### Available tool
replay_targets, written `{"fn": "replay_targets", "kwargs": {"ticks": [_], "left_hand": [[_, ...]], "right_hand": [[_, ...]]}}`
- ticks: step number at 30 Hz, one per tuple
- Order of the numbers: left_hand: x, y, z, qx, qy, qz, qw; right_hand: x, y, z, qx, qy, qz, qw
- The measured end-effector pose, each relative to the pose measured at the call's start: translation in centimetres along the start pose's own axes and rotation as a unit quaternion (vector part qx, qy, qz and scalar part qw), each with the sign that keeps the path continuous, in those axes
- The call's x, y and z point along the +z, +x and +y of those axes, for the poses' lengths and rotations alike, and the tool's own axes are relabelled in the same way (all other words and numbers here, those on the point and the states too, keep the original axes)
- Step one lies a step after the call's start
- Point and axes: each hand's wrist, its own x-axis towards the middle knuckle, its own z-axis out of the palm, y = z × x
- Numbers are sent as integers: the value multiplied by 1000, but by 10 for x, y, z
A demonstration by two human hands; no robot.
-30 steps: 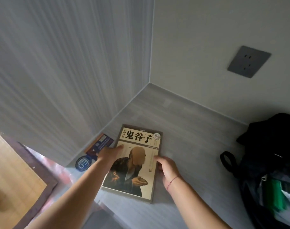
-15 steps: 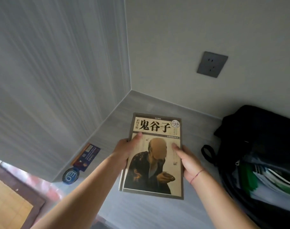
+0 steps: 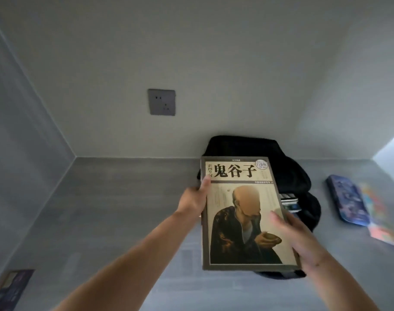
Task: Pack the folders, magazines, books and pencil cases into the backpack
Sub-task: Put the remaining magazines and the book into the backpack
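Observation:
I hold a beige book [image 3: 243, 212] with a seated robed figure and bold black characters on its cover, lifted above the grey desk. My left hand [image 3: 193, 200] grips its left edge, thumb on the cover. My right hand [image 3: 297, 236] grips its lower right edge. Behind and under the book lies the black backpack [image 3: 290, 173], open, with the edges of several books or papers [image 3: 289, 199] showing inside. Most of the backpack's opening is hidden by the book.
A dark blue patterned pencil case [image 3: 346, 199] lies on the desk [image 3: 115, 209] to the right of the backpack, beside a colourful magazine or folder [image 3: 380, 221]. A small dark card [image 3: 10, 288] lies at the lower left. A grey wall socket [image 3: 161, 102] sits on the back wall.
Both hands lifted the book off the desk at the left corner and carried it right, over the backpack. The view swung right, which brought the pencil case into sight.

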Motion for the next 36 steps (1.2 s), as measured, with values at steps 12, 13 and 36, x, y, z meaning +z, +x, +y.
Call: {"fn": "replay_targets", "kwargs": {"ticks": [12, 13, 36], "left_hand": [[108, 69, -1, 354, 606, 80, 708], [112, 74, 1, 359, 597, 92, 712], [104, 67, 67, 357, 240, 158, 889]], "right_hand": [[-129, -43, 63, 81, -21, 124, 989], [-131, -44, 65, 82, -27, 120, 989], [-123, 147, 1, 158, 65, -24, 985]]}}
